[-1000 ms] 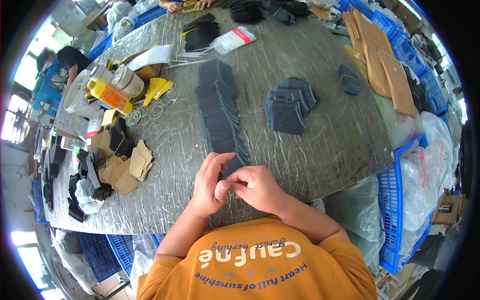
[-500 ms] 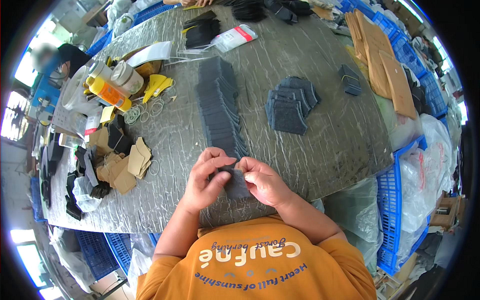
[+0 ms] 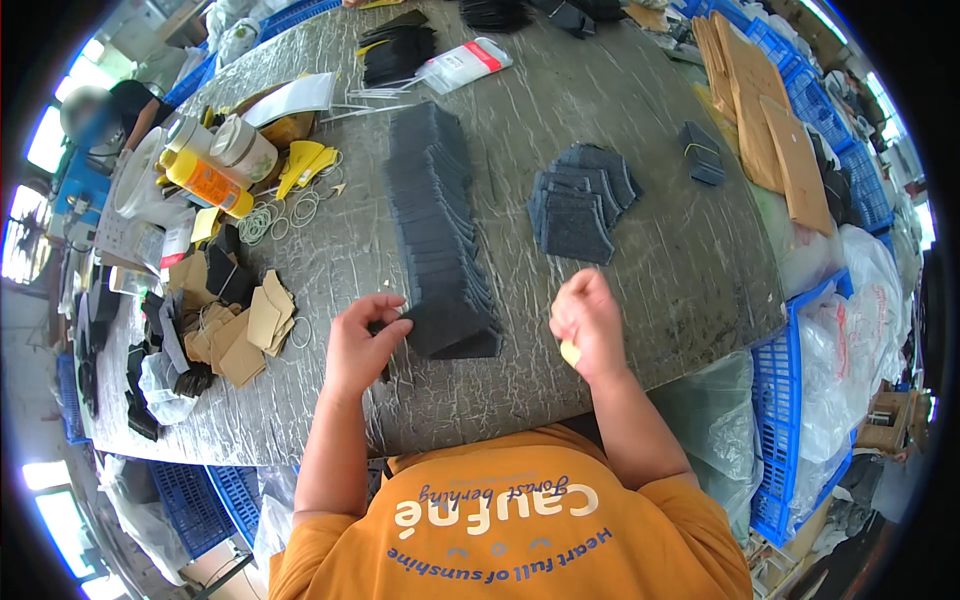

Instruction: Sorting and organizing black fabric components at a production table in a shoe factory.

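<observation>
A long row of overlapping dark blue-grey fabric pieces (image 3: 435, 215) runs down the middle of the table toward me. At its near end lies a darker fabric piece (image 3: 450, 328), its left corner at the thumb and fingers of my left hand (image 3: 362, 340), which pinches there. My right hand (image 3: 588, 322) is closed above the table, apart from the row, with a small yellow thing (image 3: 570, 352) showing at its lower edge. Beyond the right hand sits a fanned pile of similar fabric pieces (image 3: 580, 215).
A small banded bundle (image 3: 702, 155) lies farther right, near brown paper sheets (image 3: 745, 100). To the left are tan card pieces (image 3: 240, 345), rubber bands (image 3: 262, 222), an orange bottle (image 3: 205, 182) and white jars (image 3: 243, 148). A blue crate (image 3: 775, 430) stands beyond the right edge.
My hands have moved apart, the left leftward and the right to the right and farther away. The grey piece held between them is no longer there; a dark piece covers the row's near end.
</observation>
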`<state>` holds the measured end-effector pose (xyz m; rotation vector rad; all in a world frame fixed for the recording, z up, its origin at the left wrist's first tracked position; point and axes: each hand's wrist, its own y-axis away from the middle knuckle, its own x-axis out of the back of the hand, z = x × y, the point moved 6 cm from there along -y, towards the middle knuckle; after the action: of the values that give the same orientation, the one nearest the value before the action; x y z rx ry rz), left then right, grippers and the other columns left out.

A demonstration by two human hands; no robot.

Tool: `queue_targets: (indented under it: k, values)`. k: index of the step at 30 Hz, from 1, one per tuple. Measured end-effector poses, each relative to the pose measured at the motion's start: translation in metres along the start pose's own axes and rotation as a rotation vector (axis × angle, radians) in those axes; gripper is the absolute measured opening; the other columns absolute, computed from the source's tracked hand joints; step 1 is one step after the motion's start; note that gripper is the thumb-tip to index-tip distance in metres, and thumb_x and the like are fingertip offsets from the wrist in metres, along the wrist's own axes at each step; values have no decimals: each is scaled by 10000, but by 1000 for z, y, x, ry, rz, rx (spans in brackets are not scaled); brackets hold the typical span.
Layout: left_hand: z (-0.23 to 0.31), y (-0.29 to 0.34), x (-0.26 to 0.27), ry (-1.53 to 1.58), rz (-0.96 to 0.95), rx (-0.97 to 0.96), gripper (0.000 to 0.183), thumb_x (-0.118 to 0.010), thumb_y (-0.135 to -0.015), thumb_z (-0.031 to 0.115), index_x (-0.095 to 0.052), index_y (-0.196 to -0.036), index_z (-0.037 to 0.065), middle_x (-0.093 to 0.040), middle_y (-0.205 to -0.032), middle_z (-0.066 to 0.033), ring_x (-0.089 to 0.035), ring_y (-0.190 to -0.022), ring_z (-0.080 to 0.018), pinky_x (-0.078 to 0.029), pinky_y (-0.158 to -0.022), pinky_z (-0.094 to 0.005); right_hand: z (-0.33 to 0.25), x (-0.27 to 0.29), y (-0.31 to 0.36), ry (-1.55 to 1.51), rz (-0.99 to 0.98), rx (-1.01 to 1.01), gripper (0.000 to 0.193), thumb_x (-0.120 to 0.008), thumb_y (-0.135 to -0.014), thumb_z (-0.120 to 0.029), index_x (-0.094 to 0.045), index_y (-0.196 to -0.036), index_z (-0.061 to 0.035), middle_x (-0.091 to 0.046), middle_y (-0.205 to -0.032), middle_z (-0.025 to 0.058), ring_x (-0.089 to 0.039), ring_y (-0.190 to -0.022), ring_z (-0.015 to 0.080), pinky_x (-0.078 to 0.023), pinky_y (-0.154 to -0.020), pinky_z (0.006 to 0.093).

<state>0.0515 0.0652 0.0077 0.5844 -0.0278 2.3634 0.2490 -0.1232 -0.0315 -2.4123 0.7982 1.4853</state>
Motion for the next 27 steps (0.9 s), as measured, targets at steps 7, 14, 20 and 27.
queue_targets:
  k: [7,14,20,27]
  values:
    - [-16,-23,-23,-142,-292,78,91,-674,-748,70,-667,-823,18,-603,-690,8,-526,-645,-72,-422,-599,-234,39,-31,51,1855,-324,605,85,-701,-735,-144,-665,-799,-101,-495,-652,39,-551,-561,226,-421,-479,343]
    - [-16,-28,-30,-177,-294,71,84,-668,-762,77,-671,-818,15,-589,-681,23,-509,-642,-65,-413,-593,-230,43,-33,51,1959,-335,664,93,-670,-742,-114,-684,-834,-102,-454,-641,33,-523,-529,209,-408,-461,343]
    - [-12,-27,-34,-178,-276,60,82,-668,-767,76,-676,-820,14,-596,-680,20,-508,-640,-63,-417,-597,-234,41,-34,52,1949,-333,661,100,-666,-737,-109,-683,-835,-96,-454,-642,37,-521,-523,212,-404,-449,343]
    - [-17,-27,-34,-193,-273,74,82,-671,-763,78,-676,-814,13,-597,-670,12,-512,-635,-64,-418,-595,-234,41,-36,52,1935,-338,667,101,-668,-731,-108,-680,-831,-90,-446,-641,41,-522,-524,211,-411,-453,340]
